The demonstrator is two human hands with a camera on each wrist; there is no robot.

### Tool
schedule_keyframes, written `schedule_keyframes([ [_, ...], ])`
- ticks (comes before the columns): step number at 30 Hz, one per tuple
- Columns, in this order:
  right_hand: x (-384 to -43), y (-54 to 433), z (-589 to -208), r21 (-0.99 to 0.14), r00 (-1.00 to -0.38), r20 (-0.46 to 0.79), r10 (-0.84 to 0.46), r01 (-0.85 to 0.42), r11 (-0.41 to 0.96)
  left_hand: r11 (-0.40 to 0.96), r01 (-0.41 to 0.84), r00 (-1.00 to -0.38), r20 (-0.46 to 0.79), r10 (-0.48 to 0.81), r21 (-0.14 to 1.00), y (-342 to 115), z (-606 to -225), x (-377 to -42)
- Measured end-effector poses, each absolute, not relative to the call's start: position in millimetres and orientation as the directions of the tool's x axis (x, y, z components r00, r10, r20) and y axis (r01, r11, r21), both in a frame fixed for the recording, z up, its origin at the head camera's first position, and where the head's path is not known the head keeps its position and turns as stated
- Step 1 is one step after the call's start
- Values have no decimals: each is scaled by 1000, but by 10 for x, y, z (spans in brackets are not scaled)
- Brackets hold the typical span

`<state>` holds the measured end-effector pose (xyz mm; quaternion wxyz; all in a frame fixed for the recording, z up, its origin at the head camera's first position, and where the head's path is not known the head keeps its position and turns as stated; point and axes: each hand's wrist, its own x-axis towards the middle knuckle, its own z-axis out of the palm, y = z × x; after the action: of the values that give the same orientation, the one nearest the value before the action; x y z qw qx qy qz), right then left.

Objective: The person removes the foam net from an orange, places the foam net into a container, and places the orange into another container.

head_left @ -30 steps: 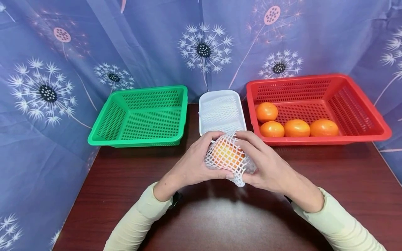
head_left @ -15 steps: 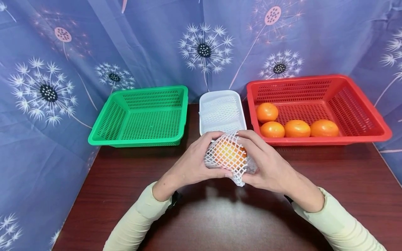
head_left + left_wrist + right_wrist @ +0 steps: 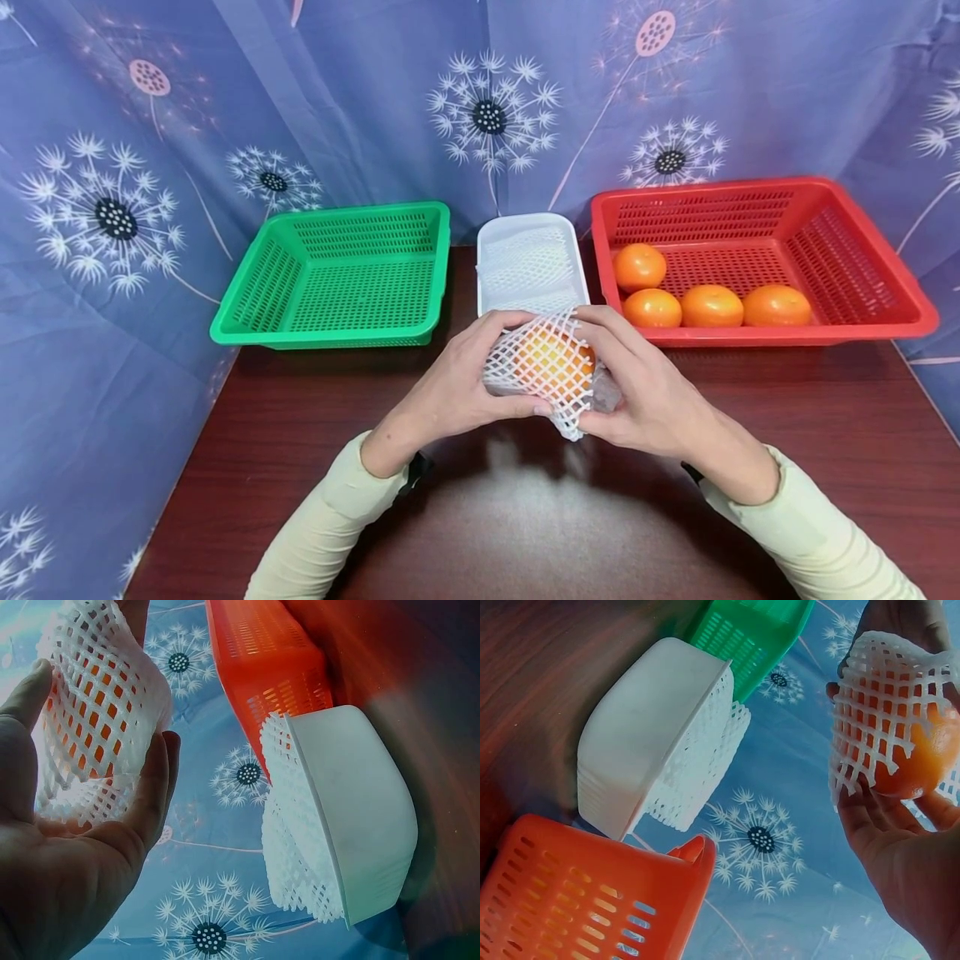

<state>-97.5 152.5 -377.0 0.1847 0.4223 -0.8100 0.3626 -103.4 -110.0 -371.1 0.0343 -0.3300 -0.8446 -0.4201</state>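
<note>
An orange [image 3: 922, 761] sits partly inside a white foam net sleeve [image 3: 510, 367], held up above the table between both hands. My left hand [image 3: 456, 379] grips the covered side of the fruit, thumb in front and fingers behind. On the other side, my right hand [image 3: 654, 390] holds the sleeve's open end and the orange. Bare peel shows at that end in the right wrist view. Through the mesh, orange skin is visible in the left wrist view, where the foam net [image 3: 97, 697] lies between thumb and fingers. Some fingertips are hidden behind the fruit.
Behind the hands stands a white tray [image 3: 482, 292] with more foam nets [image 3: 536, 258] in it. At left is a green basket [image 3: 330, 338]. A red basket [image 3: 750, 336] at right holds several oranges [image 3: 711, 306]. A patterned curtain [image 3: 360, 100] hangs behind the dark wooden table [image 3: 300, 400].
The orange in its sleeve has shifted slightly right and up. The right hand has moved a little to the right with the sleeve's end, and the mesh looks stretched wider.
</note>
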Motion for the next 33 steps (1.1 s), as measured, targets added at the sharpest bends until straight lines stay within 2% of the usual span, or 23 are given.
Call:
schedule_keyframes([
  [9, -979, 1529, -3760, -447, -592, 596, -543, -806, 388, 425, 593, -774, 339, 534, 684, -1115, -3707, -1045],
  [33, -982, 1540, -3736, -418, -556, 644, -525, -831, 367, 422, 615, -762, 363, 536, 667, -1150, -3669, -1064],
])
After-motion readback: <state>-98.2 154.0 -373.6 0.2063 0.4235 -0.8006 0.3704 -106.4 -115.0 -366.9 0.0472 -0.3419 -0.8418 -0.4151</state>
